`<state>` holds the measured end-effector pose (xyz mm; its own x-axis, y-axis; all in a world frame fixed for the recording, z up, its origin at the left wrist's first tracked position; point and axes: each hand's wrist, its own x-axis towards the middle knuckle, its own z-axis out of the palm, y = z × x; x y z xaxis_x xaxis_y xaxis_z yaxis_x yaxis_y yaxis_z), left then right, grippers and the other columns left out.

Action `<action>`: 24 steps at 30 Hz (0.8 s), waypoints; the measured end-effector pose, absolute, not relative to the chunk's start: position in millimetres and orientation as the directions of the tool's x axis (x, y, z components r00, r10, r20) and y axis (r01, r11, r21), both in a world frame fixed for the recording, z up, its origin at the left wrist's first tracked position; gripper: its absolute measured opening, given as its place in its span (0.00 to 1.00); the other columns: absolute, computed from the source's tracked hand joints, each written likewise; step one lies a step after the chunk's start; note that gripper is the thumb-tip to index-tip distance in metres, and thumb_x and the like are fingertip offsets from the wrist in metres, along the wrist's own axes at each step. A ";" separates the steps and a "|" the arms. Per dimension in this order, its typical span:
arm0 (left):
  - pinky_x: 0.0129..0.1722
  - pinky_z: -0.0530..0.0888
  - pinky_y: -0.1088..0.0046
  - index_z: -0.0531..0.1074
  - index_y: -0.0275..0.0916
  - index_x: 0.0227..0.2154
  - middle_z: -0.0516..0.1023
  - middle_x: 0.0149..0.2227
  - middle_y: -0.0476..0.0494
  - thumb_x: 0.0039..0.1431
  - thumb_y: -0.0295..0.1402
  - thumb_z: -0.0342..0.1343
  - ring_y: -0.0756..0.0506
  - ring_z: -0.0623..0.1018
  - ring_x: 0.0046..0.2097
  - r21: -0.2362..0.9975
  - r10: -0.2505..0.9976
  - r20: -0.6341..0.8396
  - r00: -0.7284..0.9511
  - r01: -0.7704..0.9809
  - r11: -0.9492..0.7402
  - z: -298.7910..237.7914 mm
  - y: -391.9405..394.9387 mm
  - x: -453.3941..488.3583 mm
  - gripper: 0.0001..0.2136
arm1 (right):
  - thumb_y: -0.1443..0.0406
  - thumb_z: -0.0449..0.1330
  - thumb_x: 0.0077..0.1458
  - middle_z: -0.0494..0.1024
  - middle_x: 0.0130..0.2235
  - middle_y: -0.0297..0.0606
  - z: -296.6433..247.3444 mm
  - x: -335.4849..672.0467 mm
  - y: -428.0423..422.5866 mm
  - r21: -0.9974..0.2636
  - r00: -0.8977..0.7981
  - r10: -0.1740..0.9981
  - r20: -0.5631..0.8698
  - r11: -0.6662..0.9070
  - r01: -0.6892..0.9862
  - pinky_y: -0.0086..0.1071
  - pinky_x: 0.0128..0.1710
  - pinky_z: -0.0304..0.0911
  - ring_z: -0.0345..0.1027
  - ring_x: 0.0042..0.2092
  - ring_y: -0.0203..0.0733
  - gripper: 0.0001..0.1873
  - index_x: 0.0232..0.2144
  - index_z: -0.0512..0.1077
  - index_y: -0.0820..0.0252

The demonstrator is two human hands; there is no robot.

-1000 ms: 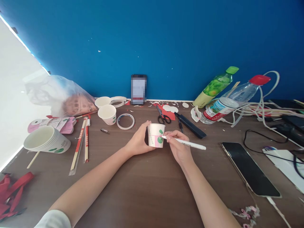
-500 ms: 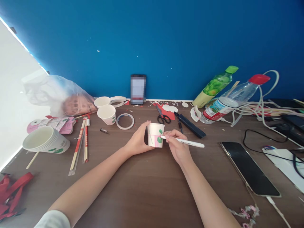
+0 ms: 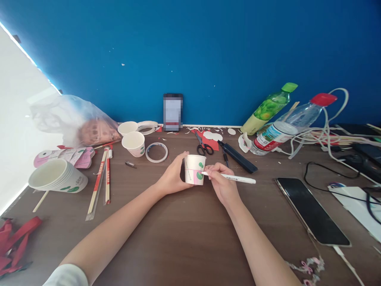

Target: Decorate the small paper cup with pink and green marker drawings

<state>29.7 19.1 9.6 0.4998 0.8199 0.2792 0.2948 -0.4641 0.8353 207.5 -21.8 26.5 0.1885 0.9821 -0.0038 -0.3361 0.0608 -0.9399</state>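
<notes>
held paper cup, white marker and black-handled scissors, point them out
Held paper cup [image 3: 193,170], head view: on its side wall
White marker [image 3: 240,179], head view: on its barrel
Black-handled scissors [image 3: 204,145], head view: near the pivot

The one view looks from the person's head, above the table [image 3: 184,242], wide and facing forward and down, with the wall [image 3: 190,47] across at 12 o'clock. Left forearm [image 3: 125,218] and right forearm [image 3: 253,234] enter close to the lens from 7 and 5 o'clock; the cup [image 3: 194,170] lies farther off, just off centre toward 6.
</notes>
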 end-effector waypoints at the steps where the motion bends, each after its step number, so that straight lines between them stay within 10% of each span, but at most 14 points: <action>1: 0.64 0.62 0.51 0.50 0.39 0.61 0.57 0.65 0.30 0.43 0.36 0.69 0.32 0.61 0.66 0.835 0.819 0.280 0.500 0.293 -0.465 9.7 19.1 29.7 0.44 | 0.70 0.65 0.39 0.67 0.18 0.28 26.1 207.8 -21.8 -0.941 0.187 0.982 -0.004 0.059 -0.334 0.34 0.34 0.57 0.64 0.29 0.37 0.13 0.12 0.66 0.57; 24: 0.64 0.62 0.51 0.50 0.37 0.60 0.58 0.65 0.28 0.42 0.36 0.69 0.32 0.62 0.65 0.837 0.833 0.244 0.496 0.325 -0.439 12.6 18.8 30.2 0.45 | 0.69 0.66 0.38 0.67 0.19 0.29 24.7 208.1 -22.9 -0.949 0.175 0.985 -0.010 0.046 -0.313 0.34 0.34 0.59 0.65 0.30 0.39 0.13 0.12 0.65 0.57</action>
<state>30.2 18.8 12.6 0.4965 0.8330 0.2441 0.3253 -0.4393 0.8374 208.1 -22.9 24.7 0.1748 0.9846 -0.0102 -0.3128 0.0457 -0.9487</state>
